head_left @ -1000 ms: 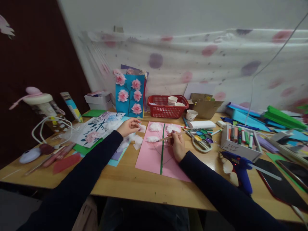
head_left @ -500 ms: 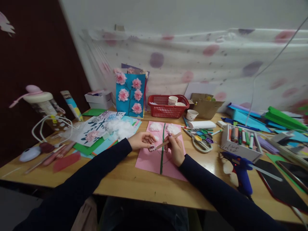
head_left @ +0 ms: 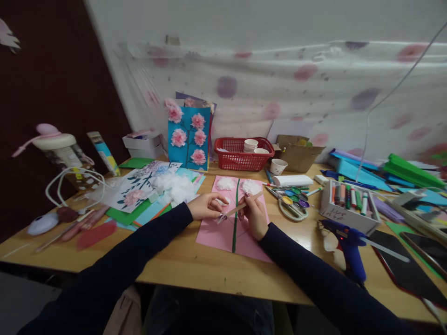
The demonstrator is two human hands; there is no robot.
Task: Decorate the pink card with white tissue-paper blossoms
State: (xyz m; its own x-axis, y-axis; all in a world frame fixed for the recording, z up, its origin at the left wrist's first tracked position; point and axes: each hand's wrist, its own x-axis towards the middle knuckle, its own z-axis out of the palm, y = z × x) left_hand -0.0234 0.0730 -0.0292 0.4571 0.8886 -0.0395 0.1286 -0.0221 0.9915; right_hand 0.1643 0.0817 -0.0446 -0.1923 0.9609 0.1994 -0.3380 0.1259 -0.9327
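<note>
A flat wooden craft stick slants over the pink sheet, with my right hand closed around it. At the stick's lower end, my left hand pinches with thumb and forefinger; a small pale bit shows there, too small to name. On the sheet runs a dark green strip, lengthwise, with thin drawn lines beside it. Two white cotton tufts, one at the upper left and one at the upper right, sit on either side of the strip. Another small white tuft is partly hidden by my left fingers.
Left lie a cotton pile, coloured papers and a flower print. Behind stand a blue flower card and red basket. To the right are scissors, a marker box, a blue glue gun and phones.
My left hand has shifted slightly, its fingertips now right at the stick's lower end. The right hand keeps hold of the stick in nearly the same place.
</note>
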